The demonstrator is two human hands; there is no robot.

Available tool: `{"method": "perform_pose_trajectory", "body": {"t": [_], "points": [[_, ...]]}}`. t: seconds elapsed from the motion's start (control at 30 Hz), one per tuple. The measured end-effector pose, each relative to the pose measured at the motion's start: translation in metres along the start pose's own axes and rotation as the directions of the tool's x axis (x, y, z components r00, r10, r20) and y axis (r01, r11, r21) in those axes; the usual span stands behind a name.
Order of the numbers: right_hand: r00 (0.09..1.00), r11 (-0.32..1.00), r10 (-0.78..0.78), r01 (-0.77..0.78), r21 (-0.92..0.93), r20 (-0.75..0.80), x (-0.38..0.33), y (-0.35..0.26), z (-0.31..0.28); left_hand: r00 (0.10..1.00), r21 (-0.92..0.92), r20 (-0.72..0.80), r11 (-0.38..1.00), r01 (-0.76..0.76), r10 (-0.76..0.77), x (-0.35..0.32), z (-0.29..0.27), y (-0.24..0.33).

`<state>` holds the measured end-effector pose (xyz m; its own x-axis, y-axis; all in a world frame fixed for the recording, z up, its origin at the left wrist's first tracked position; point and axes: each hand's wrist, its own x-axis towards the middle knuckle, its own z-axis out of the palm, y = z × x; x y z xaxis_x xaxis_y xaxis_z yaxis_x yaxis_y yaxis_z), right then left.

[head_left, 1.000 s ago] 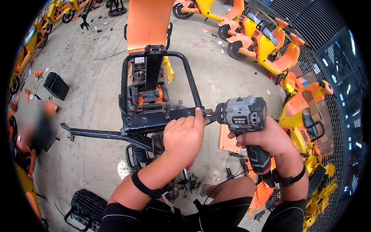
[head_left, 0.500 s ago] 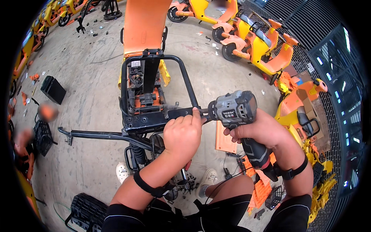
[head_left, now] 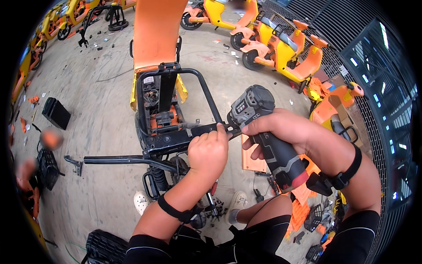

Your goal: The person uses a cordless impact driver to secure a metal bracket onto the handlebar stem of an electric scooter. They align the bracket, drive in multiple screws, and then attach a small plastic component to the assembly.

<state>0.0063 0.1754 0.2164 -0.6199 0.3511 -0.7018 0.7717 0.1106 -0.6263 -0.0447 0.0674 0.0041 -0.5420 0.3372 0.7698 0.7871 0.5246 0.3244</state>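
Observation:
In front of me stands a stripped scooter with a black metal frame [head_left: 169, 143] and a raised orange body panel [head_left: 156, 33]. My left hand [head_left: 208, 149] is closed over the right end of the frame's crossbar, its index finger along the end bracket. What lies under its palm is hidden. My right hand [head_left: 274, 125] grips a grey and black cordless power driver [head_left: 252, 105] by its handle. The driver's nose is close to the bracket beside my left fingertips; whether it touches cannot be seen. A black tube [head_left: 116, 160] sticks out leftward from below the frame.
Yellow and orange scooters [head_left: 281, 48] line the back right. On the floor at left are a black box [head_left: 56, 113] and a black basket [head_left: 48, 163]. Orange panels [head_left: 299, 215] and loose parts lie beside my right leg. Another black basket [head_left: 105, 246] sits at lower left.
The driver has tilted, its body turning and its handle swinging down and nearer to me, with my right forearm moving outward. My left hand keeps its place on the frame. The whole view has shifted slightly.

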Motion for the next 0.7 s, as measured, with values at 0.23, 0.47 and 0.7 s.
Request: {"method": "perform_pose_trajectory", "body": {"t": [0.23, 0.47, 0.7], "points": [[1.0, 1.0, 0.007, -0.007, 0.007, 0.022, 0.003, 0.005, 0.0, 1.0, 0.0, -0.002, 1.0, -0.01, 0.01, -0.002, 0.002, -0.001], [0.999, 0.998, 0.04, -0.041, -0.049, -0.016, 0.006, 0.005, -0.005, 1.0, 0.011, -0.029, 1.0, 0.01, -0.009, -0.003, 0.006, 0.001], [1.0, 0.994, 0.017, -0.014, -0.109, 0.018, 0.006, 0.005, -0.009, 1.0, 0.013, 0.0, 1.0, 0.012, -0.012, -0.005, 0.005, 0.001]]}}
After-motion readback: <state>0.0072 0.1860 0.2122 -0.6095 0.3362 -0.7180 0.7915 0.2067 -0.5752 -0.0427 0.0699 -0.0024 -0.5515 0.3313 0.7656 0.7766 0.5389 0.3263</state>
